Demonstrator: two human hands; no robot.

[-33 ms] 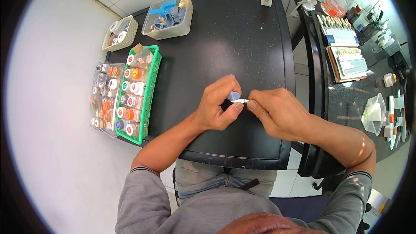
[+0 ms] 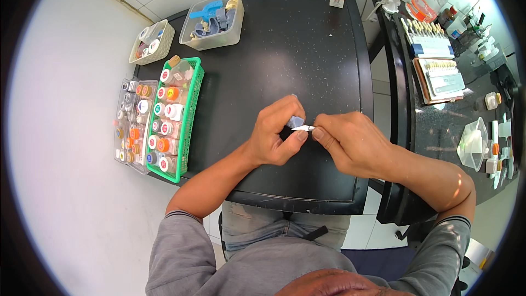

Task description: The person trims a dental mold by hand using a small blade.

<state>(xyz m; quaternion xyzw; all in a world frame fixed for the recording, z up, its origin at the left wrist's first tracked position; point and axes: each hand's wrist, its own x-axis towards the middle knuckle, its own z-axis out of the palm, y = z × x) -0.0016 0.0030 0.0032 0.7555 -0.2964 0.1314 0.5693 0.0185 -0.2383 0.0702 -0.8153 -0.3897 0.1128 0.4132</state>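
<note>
Over the front middle of the black table (image 2: 285, 49), my left hand (image 2: 274, 131) is closed on a small grey-blue block (image 2: 296, 120). My right hand (image 2: 350, 140) grips a small white-bladed tool (image 2: 303, 128), pinched between thumb and forefinger, its pointed tip lying at the block's lower edge beside my left thumb. The two hands are close together; my fingers hide part of both held items.
On the left are a green basket of jars (image 2: 193, 96), a clear jar organiser (image 2: 118, 115), a woven basket (image 2: 139, 55) and a tub of moulds (image 2: 213, 41). An orange-white box (image 2: 337, 0) stands at the back. A side counter (image 2: 424, 140) holds shade guides (image 2: 438, 87) and containers.
</note>
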